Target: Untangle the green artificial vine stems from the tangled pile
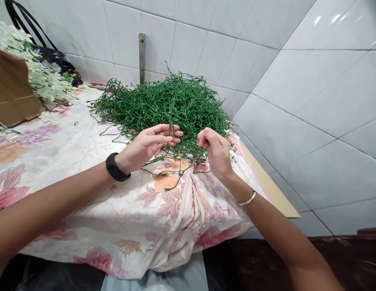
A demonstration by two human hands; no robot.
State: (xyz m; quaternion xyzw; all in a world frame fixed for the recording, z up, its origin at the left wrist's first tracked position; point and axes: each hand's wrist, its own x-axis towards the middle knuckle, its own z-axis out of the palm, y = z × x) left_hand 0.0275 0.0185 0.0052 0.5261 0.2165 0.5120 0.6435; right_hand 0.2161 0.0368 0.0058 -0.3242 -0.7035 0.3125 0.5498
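Observation:
A big tangled heap of thin green artificial flower stems (172, 101) lies against the wall on the cloth-covered table. My left hand (151, 141), with a black band on the wrist, is in front of the heap. Its thumb pinches a green stem (170, 117) that stands up past the fingers, which are nearly straight. To the right, my right hand (216, 151), wearing a silver bangle, is closed with thumb and index finger together. Whatever it may hold is too small or hidden to make out. A few loose stems (175, 184) trail off the heap below the hands.
White artificial flowers (50, 81) and a brown cardboard box (15, 91) are at the left, with a dark bag (60, 64) behind. The floral tablecloth (115, 214) is bunched at the front. Tiled walls (321, 133) close off the back and right.

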